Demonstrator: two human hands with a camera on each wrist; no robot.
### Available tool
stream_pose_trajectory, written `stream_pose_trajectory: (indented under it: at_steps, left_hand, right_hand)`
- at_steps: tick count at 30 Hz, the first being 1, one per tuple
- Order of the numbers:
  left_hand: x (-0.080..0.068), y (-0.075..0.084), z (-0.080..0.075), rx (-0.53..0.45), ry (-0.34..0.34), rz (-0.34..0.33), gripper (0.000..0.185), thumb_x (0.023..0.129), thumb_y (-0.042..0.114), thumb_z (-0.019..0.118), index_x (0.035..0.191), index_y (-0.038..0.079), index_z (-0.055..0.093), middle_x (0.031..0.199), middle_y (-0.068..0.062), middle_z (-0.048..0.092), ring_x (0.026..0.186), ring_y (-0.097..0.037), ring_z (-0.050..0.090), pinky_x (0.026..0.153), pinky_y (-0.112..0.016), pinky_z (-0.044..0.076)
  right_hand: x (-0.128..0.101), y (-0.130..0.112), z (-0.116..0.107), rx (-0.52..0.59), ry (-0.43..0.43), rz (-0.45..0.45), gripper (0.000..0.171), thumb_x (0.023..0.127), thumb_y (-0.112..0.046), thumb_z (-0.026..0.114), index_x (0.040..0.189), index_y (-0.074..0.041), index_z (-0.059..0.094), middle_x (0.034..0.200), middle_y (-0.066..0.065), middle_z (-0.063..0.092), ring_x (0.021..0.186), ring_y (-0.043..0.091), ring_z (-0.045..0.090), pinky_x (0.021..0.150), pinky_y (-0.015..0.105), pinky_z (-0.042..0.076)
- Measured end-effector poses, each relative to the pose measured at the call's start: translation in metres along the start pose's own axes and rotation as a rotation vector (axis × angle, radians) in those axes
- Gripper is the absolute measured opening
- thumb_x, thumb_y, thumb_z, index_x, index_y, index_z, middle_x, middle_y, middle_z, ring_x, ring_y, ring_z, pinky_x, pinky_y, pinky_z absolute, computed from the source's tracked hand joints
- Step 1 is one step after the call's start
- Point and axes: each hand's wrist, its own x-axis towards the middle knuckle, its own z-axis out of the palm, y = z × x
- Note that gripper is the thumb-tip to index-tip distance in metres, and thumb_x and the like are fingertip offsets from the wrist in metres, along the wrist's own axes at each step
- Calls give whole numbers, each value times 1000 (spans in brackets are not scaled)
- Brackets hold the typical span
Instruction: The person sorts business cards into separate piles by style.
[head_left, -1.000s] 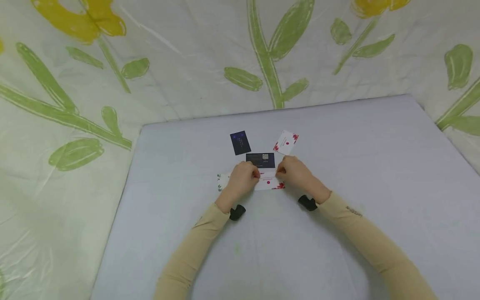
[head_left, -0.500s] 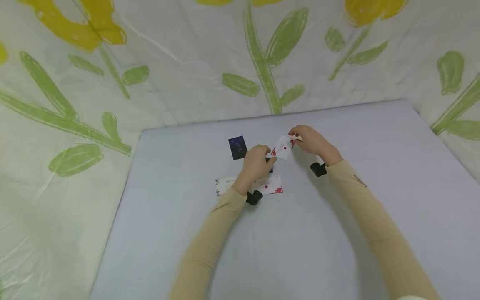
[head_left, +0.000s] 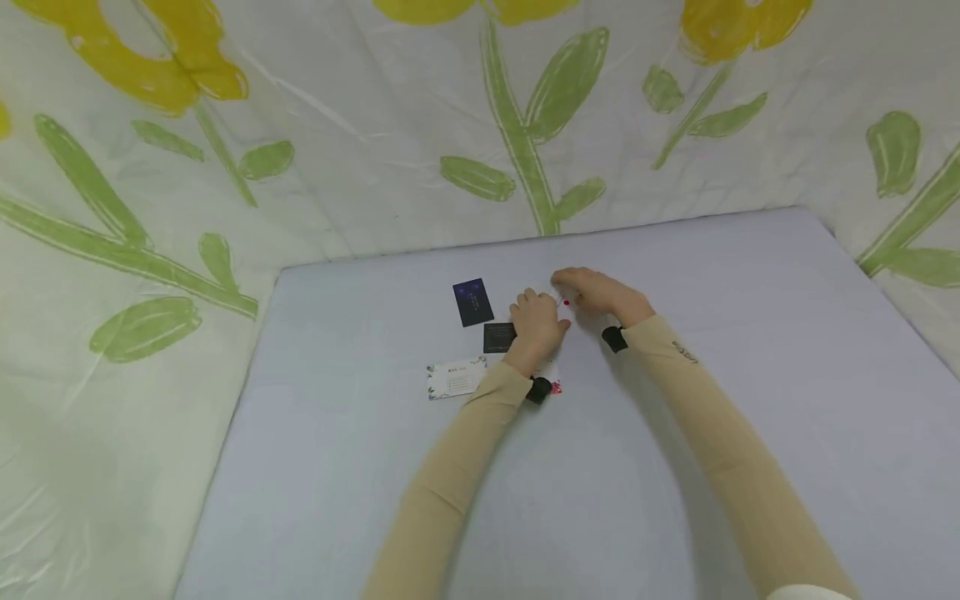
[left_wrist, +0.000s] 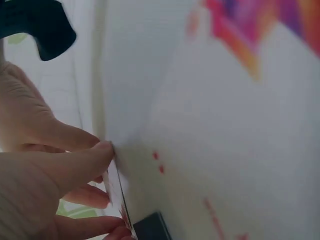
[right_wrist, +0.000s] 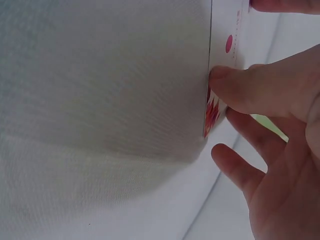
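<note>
Leftmost on the worktop (head_left: 315, 467) lies a leaf-cornered white business card (head_left: 456, 379), with a navy card (head_left: 473, 302) slanting beyond it. Beside these, a black card (head_left: 498, 337) disappears partly under the left hand (head_left: 536, 323), whose wrist overlaps a red-cornered white card (head_left: 556, 387) (just one corner shows clearly). Between the hands, a red-dotted white card (right_wrist: 224, 30) lies at the worktop surface, the left fingers pinching one end, the right hand (head_left: 592, 290) gripping the other between thumb and fingers.

Diffuse light, soft shadow (head_left: 678, 479), dimmer wrist views
</note>
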Motion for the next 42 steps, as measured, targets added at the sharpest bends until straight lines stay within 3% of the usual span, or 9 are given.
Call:
stream_pose_trajectory:
  at_steps: [8,13,16,19,23,26,32,37,42]
  left_hand:
    - [1,-2,-5,-16,-12,-16,55,85,45,62,118,1,54,114,-14,52,106,-26,48,86,-39,40]
    - [1,-5,-8,-59,-15,-12,55,83,42,66,116,1,52,112,-14,53,105,-26,49,86,-40,40]
    - [1,-9,-8,-118,7,14,51,81,37,70,113,2,52,109,-13,53,103,-26,50,84,-39,41]
    - [2,-15,-6,-242,52,71,40,81,23,71,110,3,52,106,-14,52,98,-25,51,82,-36,43]
    - [1,-26,-5,-471,125,159,27,83,1,62,108,2,52,101,-14,50,88,-23,51,75,-31,45]
    - [-3,-38,-12,-630,154,222,22,83,-6,58,104,1,57,95,-15,54,82,-23,51,71,-29,43]
    - [-22,-70,-28,-819,85,254,17,84,-2,62,100,2,64,88,-12,62,79,-21,59,67,-24,47]
    - [-46,-92,-29,-853,10,244,15,83,0,65,98,-2,64,86,-13,63,76,-21,61,66,-23,49]
    - [-67,-102,-26,-821,-37,215,13,82,-1,66,94,-2,65,82,-10,62,69,-15,55,61,-20,45]
  right_hand:
    - [2,6,-1,29,40,-8,48,82,16,46,129,9,45,133,27,41,124,41,36,101,50,31]
    - [0,12,1,77,129,-34,48,76,13,59,124,11,49,124,26,44,103,36,48,83,46,43]
    - [-3,14,2,114,198,-26,45,74,12,64,117,12,53,117,25,45,93,35,49,77,44,44]
    - [-7,16,5,158,280,-7,36,74,11,67,108,11,55,108,24,46,89,35,48,76,44,43]
    - [-15,14,9,242,411,11,22,77,8,67,97,8,57,96,22,50,86,35,52,74,43,44]
    - [-24,6,10,319,469,44,13,81,4,65,93,5,59,92,20,56,83,31,55,72,38,45]
    - [-41,-19,17,550,402,172,15,88,-10,64,96,2,60,87,15,60,75,20,55,65,30,49]
    - [-49,-35,32,730,299,229,20,85,-11,68,95,4,59,81,12,58,69,17,57,68,36,53]
    - [-52,-46,47,730,240,232,19,82,-13,70,90,1,59,75,7,56,67,18,55,64,29,51]
